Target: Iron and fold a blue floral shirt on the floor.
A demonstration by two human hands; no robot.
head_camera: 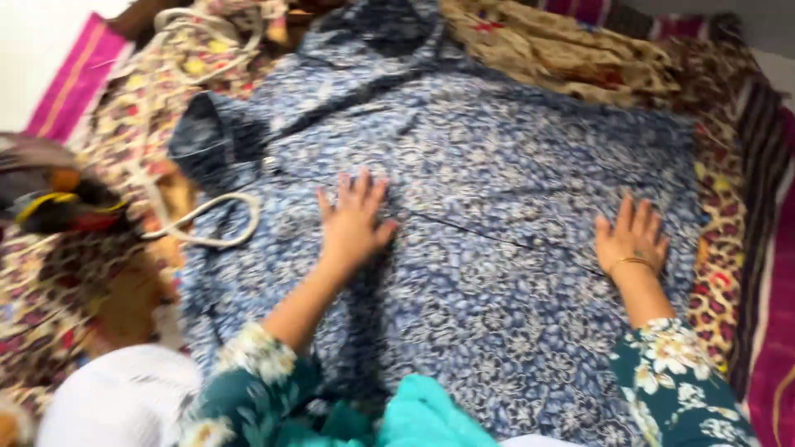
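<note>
Blue floral garment is spread on bed, blurred; its near edge is cut off. Left hand and right hand are pressed flat, fingers open, nothing gripped.

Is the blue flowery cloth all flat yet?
Mostly: the blue floral cotton garment lies spread out on the patterned bedcover. The left hand and right hand press flat on it. Creases between the hands and its bunched top-left part remain.

— What lies at the left of the frame?
— A white cord looping over a floral bedspread, and a white cloth at lower left.
— And up top?
— A tan flowered cloth at upper right; a pink striped sheet along the right edge.
</note>
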